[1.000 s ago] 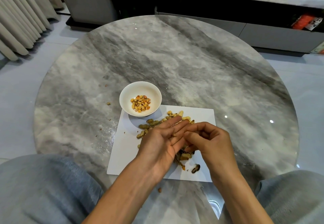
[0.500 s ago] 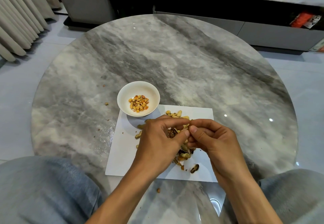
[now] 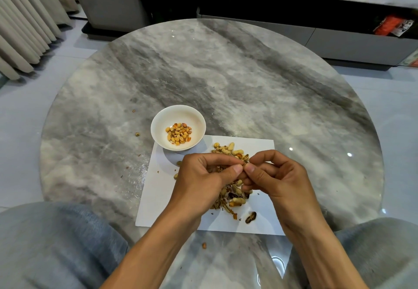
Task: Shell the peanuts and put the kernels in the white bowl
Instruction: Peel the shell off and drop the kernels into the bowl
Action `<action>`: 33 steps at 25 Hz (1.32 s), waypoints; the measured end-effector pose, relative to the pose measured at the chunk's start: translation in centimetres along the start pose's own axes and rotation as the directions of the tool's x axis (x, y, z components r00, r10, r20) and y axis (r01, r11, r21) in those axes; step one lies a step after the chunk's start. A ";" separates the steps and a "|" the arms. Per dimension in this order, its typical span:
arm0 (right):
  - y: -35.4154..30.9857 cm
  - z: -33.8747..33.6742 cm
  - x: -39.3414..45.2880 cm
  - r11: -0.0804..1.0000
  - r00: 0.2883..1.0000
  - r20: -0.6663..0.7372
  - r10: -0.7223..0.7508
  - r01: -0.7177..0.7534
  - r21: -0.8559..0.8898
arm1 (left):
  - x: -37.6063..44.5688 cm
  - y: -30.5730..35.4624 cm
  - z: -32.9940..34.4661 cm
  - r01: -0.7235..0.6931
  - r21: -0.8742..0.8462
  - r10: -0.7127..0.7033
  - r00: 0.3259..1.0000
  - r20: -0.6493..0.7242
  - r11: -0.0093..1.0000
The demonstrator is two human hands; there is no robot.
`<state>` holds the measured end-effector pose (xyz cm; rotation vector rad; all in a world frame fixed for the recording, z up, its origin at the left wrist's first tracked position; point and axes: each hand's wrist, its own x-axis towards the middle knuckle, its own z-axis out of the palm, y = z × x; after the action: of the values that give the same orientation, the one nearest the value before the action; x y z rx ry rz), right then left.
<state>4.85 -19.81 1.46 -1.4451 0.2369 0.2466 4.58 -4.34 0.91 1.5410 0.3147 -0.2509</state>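
A white bowl (image 3: 158, 123) with several orange-brown kernels (image 3: 178, 133) stands at the far left corner of a white sheet (image 3: 158, 196). Unshelled peanuts (image 3: 227, 149) lie at the sheet's far edge. Broken shells (image 3: 235, 200) are heaped in its middle, partly under my hands. My left hand (image 3: 203, 180) and my right hand (image 3: 278, 175) meet above the heap, thumbs and forefingers pinching one peanut (image 3: 244, 165) between them. Most of that peanut is hidden by the fingertips.
The sheet lies on a round grey marble table (image 3: 248, 85). Shell crumbs dot the table left of the bowl, and one bit (image 3: 204, 245) lies near the front edge. My grey-clad knees (image 3: 56, 243) sit at both sides below. A low cabinet stands behind.
My left hand's fingers were stretched flat over the peanuts; they have curled in. Both hands now pinch a peanut together, held slightly higher above the shell heap.
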 end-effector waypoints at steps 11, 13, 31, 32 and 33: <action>0.9 0.6 0.2 0.968 0.984 -0.029 0.174 -0.165 0.189 | -0.1 -0.1 -0.2 -0.179 0.340 0.224 0.970 -0.097 0.923; 0.9 0.8 0.2 0.962 0.982 -0.027 0.189 -0.180 0.206 | 0.0 -0.2 -0.1 -0.185 0.355 0.232 0.968 -0.092 0.916; 1.4 1.5 -0.6 0.998 0.987 -0.152 0.047 -0.051 -0.022 | 0.4 -1.5 0.1 -0.581 0.401 0.593 0.798 0.108 0.708; 1.4 1.5 -0.6 0.999 0.990 -0.132 0.041 -0.045 -0.030 | 0.4 -1.5 0.0 -0.599 0.433 0.621 0.776 0.109 0.673; 1.3 1.4 -0.5 0.998 0.994 -0.094 0.060 -0.060 0.002 | 0.5 -1.5 0.0 -0.609 0.447 0.638 0.763 0.103 0.655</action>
<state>3.95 -18.26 0.55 -1.4539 0.3575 0.2274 4.53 -4.29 -0.64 2.0353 -0.2725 0.3040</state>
